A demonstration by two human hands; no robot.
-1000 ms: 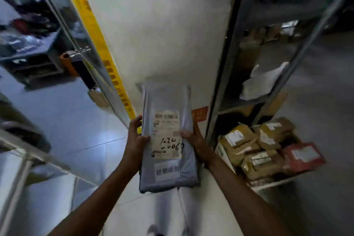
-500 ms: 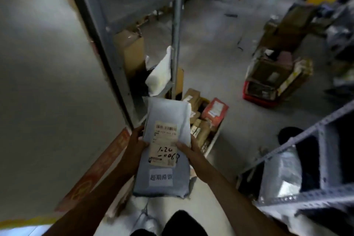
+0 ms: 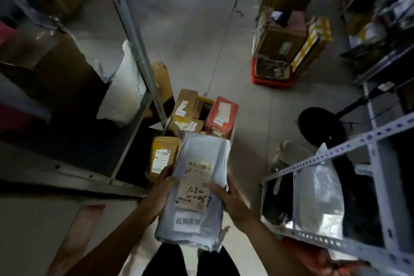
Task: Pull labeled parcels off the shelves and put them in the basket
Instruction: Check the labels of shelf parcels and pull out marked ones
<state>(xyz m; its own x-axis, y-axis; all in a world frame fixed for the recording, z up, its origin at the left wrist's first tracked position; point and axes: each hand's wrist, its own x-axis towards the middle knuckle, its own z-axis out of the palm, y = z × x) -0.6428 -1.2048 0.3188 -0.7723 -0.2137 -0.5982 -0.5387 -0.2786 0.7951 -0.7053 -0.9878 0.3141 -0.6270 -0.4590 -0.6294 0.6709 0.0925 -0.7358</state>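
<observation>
Between my two sets of fingers: one grey poly-mailer parcel (image 3: 197,186), soft, flat, label side up. Printed barcode label, handwritten digits beneath, second white sticker near the end closest to me.

Left hand (image 3: 160,195): fingers curled round the parcel's left edge, thumb across the front. Right hand (image 3: 226,195): fingers clamped on the right edge, thumb over the label's corner. Held in the air, nothing under it.

Just beyond my fingertips, on the floor: the basket (image 3: 233,132), a long tray already crowded. Contents: brown cartons (image 3: 186,105) at the far end, red-orange box (image 3: 221,112) to the far right, yellow padded envelope (image 3: 162,157) to the near left. The parcel's far end overlaps the basket's near portion in view.

Left of my fingers: shelf upright (image 3: 134,36), white bag (image 3: 125,87) leaning on the shelf. Right of my fingers: perforated shelf rail (image 3: 336,154), silvery bagged parcel (image 3: 318,197) below it. Far ahead to the right: red crate (image 3: 272,78) with cartons.

Risks, as I judge them: the basket is nearly full, so a flat mailer laid on uneven boxes could slide off onto the floor; slick film may slip from a loose hold; blur and dim light could spoil the aim.
</observation>
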